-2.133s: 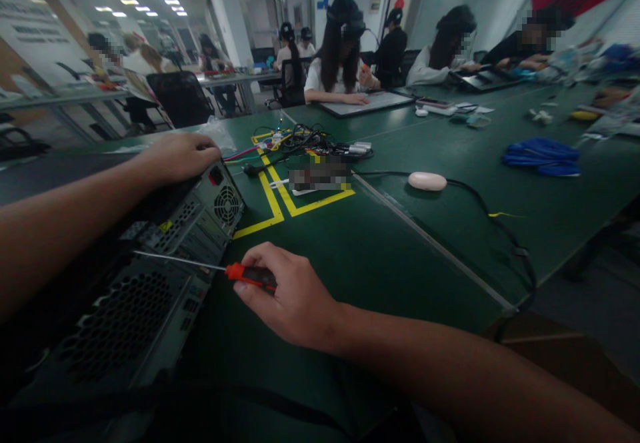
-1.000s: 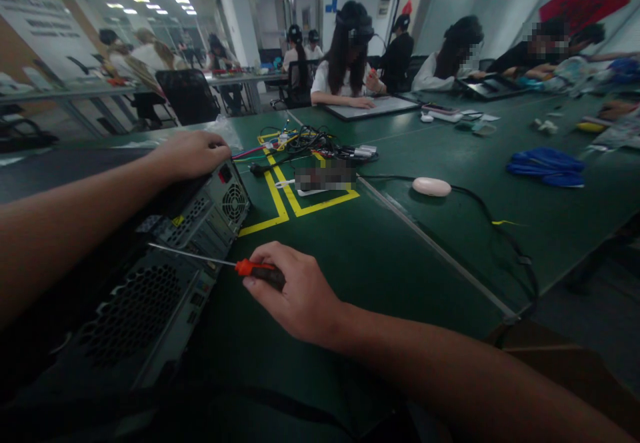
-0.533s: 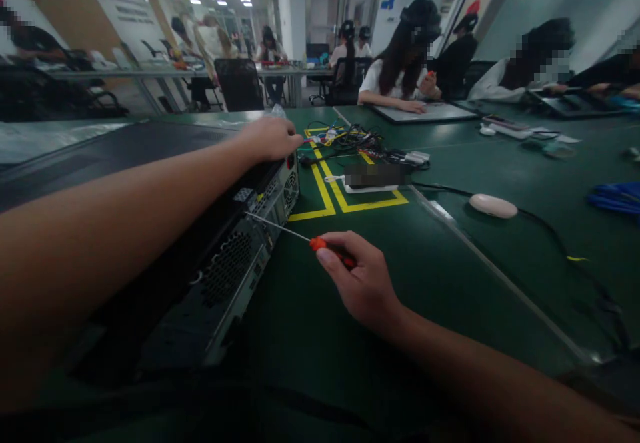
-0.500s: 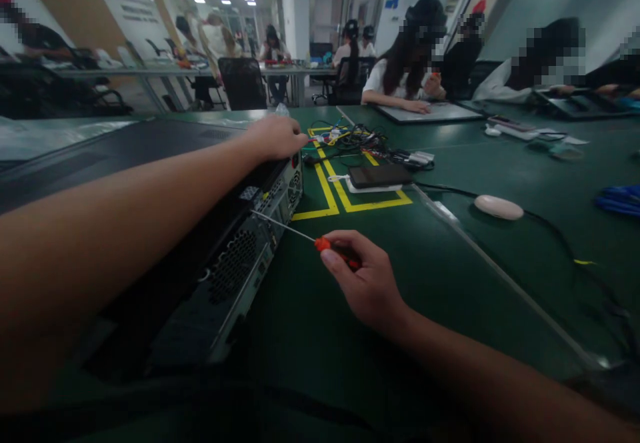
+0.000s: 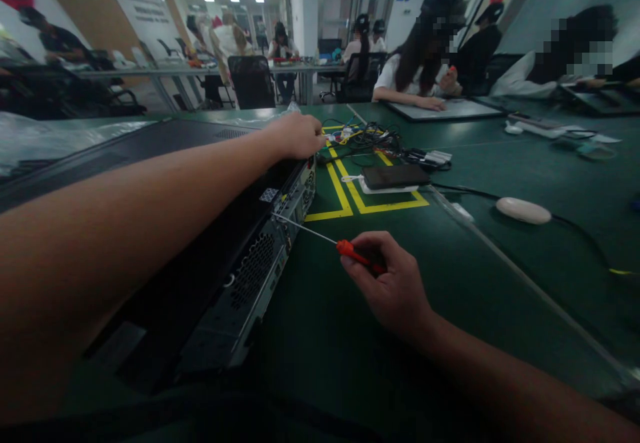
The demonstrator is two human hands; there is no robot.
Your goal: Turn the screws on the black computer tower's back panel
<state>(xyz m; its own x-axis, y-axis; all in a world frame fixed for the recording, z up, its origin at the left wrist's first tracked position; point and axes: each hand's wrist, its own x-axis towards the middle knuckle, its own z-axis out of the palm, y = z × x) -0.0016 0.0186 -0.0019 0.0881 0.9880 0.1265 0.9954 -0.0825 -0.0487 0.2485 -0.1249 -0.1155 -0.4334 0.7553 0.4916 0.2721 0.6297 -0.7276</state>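
A black desktop computer case (image 5: 200,243) lies on the green table, its metal back panel with vent holes turned to the right. My left hand (image 5: 296,135) is closed over the far corner of the case, its forearm crossing above the top. In my right hand (image 5: 393,283) is a screwdriver (image 5: 356,252) with an orange and black handle, held between thumb and fingers. Its thin shaft points left, and the tip meets the upper edge of the back panel. The screw, if any, is too small to make out.
Beyond the case lies a tangle of cables (image 5: 373,140) by yellow tape lines. A dark phone (image 5: 395,176) rests on a white object. To the right, a black cord runs through a pale oval piece (image 5: 523,210). Several people sit at tables behind.
The whole view has shifted slightly, so the case and hands appear farther right. The screwdriver tip stays at the same spot on the panel; more of its orange handle shows.
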